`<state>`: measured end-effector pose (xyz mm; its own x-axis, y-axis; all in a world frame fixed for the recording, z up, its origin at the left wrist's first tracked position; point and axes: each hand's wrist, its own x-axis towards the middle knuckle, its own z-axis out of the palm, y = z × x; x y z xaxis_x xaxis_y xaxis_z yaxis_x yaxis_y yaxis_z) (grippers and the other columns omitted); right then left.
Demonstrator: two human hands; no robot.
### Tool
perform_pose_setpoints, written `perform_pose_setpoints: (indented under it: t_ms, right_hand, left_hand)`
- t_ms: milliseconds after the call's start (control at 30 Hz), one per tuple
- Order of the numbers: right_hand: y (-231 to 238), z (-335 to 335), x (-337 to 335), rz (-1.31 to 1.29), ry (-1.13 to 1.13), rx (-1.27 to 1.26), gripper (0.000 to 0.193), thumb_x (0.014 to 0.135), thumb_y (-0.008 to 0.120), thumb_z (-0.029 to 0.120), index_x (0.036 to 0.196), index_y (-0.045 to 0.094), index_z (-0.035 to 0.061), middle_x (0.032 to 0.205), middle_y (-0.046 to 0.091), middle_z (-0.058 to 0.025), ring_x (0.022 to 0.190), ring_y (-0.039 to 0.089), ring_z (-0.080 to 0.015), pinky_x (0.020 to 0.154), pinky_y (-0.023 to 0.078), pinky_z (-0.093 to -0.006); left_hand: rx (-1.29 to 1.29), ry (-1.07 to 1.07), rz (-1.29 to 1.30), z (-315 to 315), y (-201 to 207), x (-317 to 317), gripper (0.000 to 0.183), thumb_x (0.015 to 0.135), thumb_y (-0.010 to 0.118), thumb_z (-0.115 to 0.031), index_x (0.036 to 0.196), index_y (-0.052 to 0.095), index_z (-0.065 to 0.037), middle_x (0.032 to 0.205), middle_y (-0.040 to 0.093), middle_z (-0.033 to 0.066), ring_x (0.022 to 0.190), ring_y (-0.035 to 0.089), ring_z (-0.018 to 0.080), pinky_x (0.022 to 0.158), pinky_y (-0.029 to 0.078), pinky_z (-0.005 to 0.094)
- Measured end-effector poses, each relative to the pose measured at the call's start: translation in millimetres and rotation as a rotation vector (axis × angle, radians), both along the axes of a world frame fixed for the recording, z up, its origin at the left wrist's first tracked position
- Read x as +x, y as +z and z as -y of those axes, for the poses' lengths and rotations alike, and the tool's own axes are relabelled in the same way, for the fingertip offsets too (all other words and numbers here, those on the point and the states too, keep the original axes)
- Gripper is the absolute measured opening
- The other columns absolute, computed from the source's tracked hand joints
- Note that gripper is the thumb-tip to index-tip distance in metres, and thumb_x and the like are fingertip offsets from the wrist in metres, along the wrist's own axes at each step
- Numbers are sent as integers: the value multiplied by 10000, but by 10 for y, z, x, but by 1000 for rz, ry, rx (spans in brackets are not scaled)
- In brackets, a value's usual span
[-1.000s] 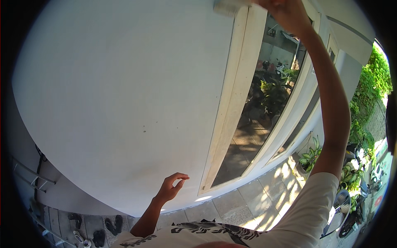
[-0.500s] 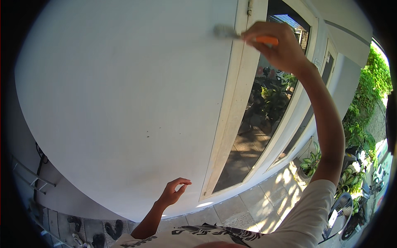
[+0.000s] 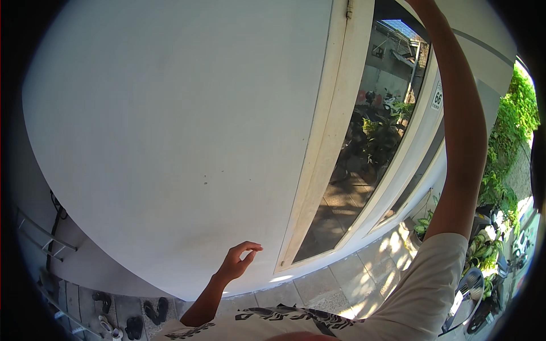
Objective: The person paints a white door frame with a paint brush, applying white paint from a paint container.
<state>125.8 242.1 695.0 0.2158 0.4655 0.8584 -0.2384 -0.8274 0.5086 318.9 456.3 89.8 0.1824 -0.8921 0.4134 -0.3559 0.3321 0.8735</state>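
Observation:
A white wall [image 3: 170, 102] with a few small dark specks fills the left and middle of the view. Low in front of it is my left hand [image 3: 239, 261], fingers loosely curled, a gap between thumb and forefinger, nothing in them. My right arm [image 3: 466, 125] stretches up past the upper edge, so the hand and whatever it holds are cut off. Nearest to that arm is a cream door frame [image 3: 318, 153] with a dark glass pane [image 3: 355, 182]. A metal hinge [image 3: 349, 8] sits at the frame's top.
Grey floor tiles [image 3: 335, 278] run along the wall's foot. Dark sandals [image 3: 156, 311] lie at the lower left, below a metal ladder-like rail [image 3: 48, 238]. Potted plants [image 3: 422, 224] and a round metal fan-like thing [image 3: 472, 281] stand at the right.
My right hand has gone up out of view, taking an orange-handled tool that looks like a brush away from the wall beside the door frame. My left hand stays put.

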Motion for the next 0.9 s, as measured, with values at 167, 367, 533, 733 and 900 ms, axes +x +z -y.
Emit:
perform_pose_setpoints:
  t_ms: [167, 367, 533, 733, 900]
  right_hand:
    - [-974, 87, -26, -320, -36, 90, 94, 832, 678, -3, 918, 696, 30, 887, 706, -78, 818, 664, -164, 740, 532, -299]
    - [-1821, -251, -164, -827, -109, 455, 131, 811, 692, -8, 919, 709, 64, 926, 712, -54, 879, 688, -182, 787, 555, -327]
    - [-1095, 90, -26, -522, -257, 344, 146, 838, 715, 124, 984, 711, 109, 947, 708, -46, 887, 677, -160, 820, 542, -330]
    - [-239, -79, 73, -33, 19, -34, 72, 800, 701, -27, 865, 675, -10, 877, 707, -101, 780, 660, -202, 738, 518, -307]
    - [-964, 162, 277, -114, -22, -142, 88, 805, 719, 19, 886, 686, 9, 899, 704, -120, 792, 668, -231, 736, 528, -310]
  left_hand:
    - [24, 10, -9, 6, -6, 10, 162, 947, 527, -65, 1080, 610, -25, 1057, 680, 80, 1044, 634, 188, 931, 468, 333]
    - [29, 30, 6, -53, -10, 70, 176, 944, 525, -67, 1094, 605, -22, 1050, 679, 85, 1033, 635, 194, 932, 469, 337]
    - [34, 20, -4, -34, 36, 14, 177, 934, 527, -54, 1086, 608, -12, 1048, 680, 88, 1040, 633, 192, 937, 464, 333]
    - [35, 6, -13, -7, -36, -39, 175, 937, 527, -58, 1087, 608, -16, 1051, 678, 87, 1035, 635, 192, 931, 466, 333]
    - [58, 20, -11, 19, -55, -34, 174, 937, 527, -54, 1088, 607, -20, 1048, 679, 84, 1027, 634, 188, 924, 468, 328]
